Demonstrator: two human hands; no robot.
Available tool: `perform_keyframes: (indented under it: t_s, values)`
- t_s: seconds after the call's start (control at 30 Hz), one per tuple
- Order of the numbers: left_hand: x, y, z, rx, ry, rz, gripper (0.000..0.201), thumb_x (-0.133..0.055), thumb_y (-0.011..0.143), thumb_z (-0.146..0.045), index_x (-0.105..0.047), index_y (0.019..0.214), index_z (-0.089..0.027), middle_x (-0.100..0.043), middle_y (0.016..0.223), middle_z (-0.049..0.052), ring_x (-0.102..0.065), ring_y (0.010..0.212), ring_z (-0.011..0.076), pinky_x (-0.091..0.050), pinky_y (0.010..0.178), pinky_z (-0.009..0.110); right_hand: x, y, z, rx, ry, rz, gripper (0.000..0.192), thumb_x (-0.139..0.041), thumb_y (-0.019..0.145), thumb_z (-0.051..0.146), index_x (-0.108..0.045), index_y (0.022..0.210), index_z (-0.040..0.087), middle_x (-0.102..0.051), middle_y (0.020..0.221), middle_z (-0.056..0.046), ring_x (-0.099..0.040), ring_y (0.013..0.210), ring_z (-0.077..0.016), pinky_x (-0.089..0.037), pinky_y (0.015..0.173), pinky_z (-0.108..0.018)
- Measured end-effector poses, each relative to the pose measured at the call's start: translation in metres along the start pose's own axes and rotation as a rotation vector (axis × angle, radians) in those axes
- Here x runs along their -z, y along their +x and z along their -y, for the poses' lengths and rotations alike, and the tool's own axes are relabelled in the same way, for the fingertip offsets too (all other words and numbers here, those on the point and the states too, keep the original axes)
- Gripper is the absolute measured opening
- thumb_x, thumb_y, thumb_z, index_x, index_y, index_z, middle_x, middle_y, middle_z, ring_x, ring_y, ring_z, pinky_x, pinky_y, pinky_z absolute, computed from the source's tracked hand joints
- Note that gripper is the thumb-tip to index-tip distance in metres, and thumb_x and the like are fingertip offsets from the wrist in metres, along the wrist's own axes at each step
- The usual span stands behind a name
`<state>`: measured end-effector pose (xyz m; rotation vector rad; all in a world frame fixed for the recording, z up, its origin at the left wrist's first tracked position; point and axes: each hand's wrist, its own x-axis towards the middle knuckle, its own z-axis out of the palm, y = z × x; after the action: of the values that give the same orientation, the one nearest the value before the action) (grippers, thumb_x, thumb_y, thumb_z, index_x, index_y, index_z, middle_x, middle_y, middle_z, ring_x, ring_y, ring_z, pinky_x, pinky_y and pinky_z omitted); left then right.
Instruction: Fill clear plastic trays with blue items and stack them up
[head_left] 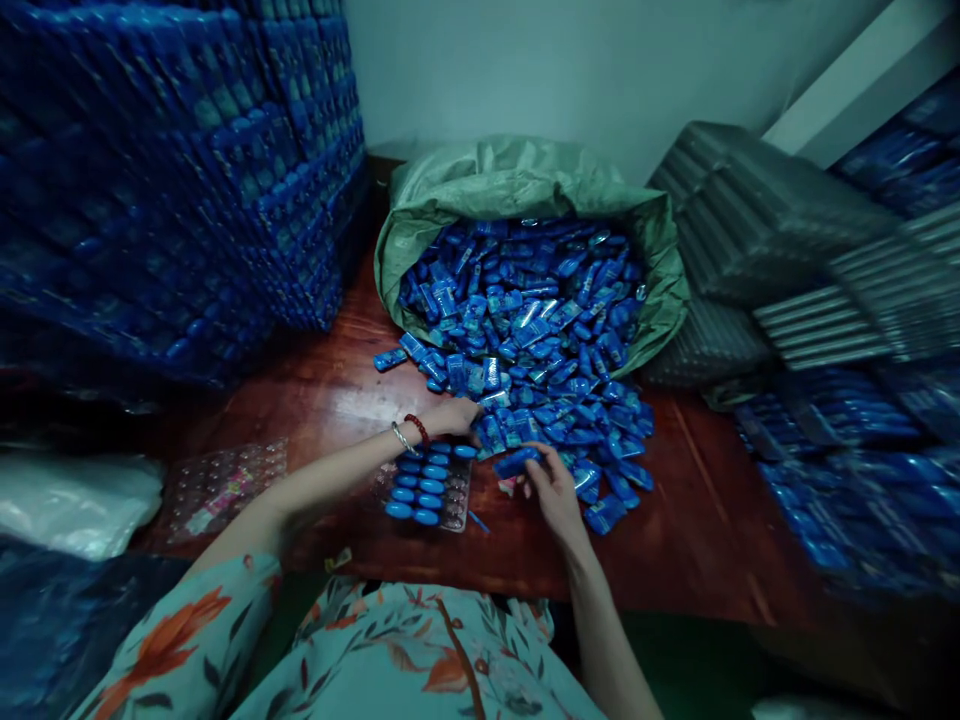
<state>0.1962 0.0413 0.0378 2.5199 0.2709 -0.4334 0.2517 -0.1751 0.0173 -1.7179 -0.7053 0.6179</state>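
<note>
Crowding the upper left of the frame, a stack of blue packs stands on edge, probably to save table room. Below it a see-through sheet lies flat. Left of centre, a moulded tray sits near my body, likely for easy reach; its blue pods lie lengthwise across the frame. Just above, my left hand curls at the edge of the loose packets; I cannot tell whether it grips one. At centre, my right hand pinches a blue packet by its right end, leaving the left end free. Its long axis runs nearly crosswise, left end slightly lower. The sack's mouth faces me, presumably so the packets spill within reach.
</note>
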Motion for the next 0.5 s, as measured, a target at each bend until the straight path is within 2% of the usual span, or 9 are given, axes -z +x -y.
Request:
perform_keyframes:
  t_s: [0.1,0.2,0.3,0.37,0.5]
  values:
    - [0.008,-0.014,0.005,-0.036,-0.070,-0.102,0.023,-0.066,0.074,-0.025,-0.055,0.091,-0.014,-0.063,0.077,0.002,-0.059,0.071,0.0167,-0.043,0.062,0.023,-0.025,-0.024,0.001,0.158,-0.070,-0.003,0.023,-0.056,0.083,0.036,-0.061,0.100,0.021,-0.066,0.091,-0.006,-0.064,0.075,-0.0180,-0.052,0.064,-0.030]
    - [0.020,-0.042,0.013,-0.059,-0.126,-0.257,0.017,-0.055,0.083,-0.025,-0.050,0.096,-0.014,-0.061,0.083,0.003,-0.057,0.077,0.0159,-0.043,0.068,0.024,-0.044,-0.030,0.003,0.362,-0.268,0.017,0.019,-0.051,0.089,0.026,-0.062,0.104,0.021,-0.066,0.101,-0.007,-0.061,0.096,-0.0184,-0.049,0.085,-0.033]
    - [0.026,-0.088,0.028,-0.080,-0.269,-0.544,0.015,-0.052,0.086,-0.029,-0.050,0.092,-0.015,-0.059,0.085,0.003,-0.056,0.078,0.0154,-0.044,0.070,0.025,-0.049,-0.025,0.007,0.488,-0.556,0.145,0.029,-0.041,0.091,0.014,-0.058,0.114,0.018,-0.064,0.102,-0.009,-0.060,0.093,-0.0167,-0.048,0.082,-0.029]
    - [0.023,-0.124,0.039,-0.029,-0.364,-0.716,0.017,-0.053,0.085,-0.032,-0.051,0.090,-0.016,-0.059,0.083,0.002,-0.056,0.075,0.0147,-0.045,0.068,0.025,-0.049,-0.020,0.013,0.522,-0.804,0.237,0.032,-0.039,0.090,0.009,-0.057,0.116,0.016,-0.063,0.100,-0.010,-0.059,0.088,-0.0178,-0.046,0.077,-0.029]
    - [0.000,-0.189,0.050,0.177,-0.410,-0.861,0.021,-0.056,0.082,-0.038,-0.053,0.087,-0.017,-0.060,0.079,0.000,-0.058,0.071,0.0147,-0.047,0.066,0.025,-0.054,-0.004,0.038,0.579,-1.135,0.451,0.032,-0.041,0.086,0.003,-0.059,0.110,0.016,-0.063,0.095,-0.009,-0.056,0.088,-0.0207,-0.042,0.076,-0.032]
